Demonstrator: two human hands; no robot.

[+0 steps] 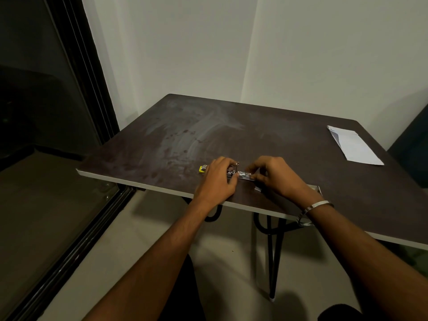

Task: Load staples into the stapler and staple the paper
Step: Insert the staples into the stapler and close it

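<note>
A small metal stapler (240,174) lies near the front edge of the dark table (231,135), between both hands. My left hand (217,179) grips its left end, and my right hand (275,174) pinches its right end with fingertips. Its top looks lifted, with a thin metal part sticking up by my left fingers. A small yellow staple box (203,169) peeks out just left of my left hand. Folded white paper (354,145) lies at the far right of the table. A small grey piece (258,188) sits under my right hand, partly hidden.
The table stands in a corner against white walls, on thin black legs (274,256). A dark glass door with a black frame (92,100) runs along the left. A silver bracelet (317,206) is on my right wrist. A dark chair edge (414,147) shows at far right.
</note>
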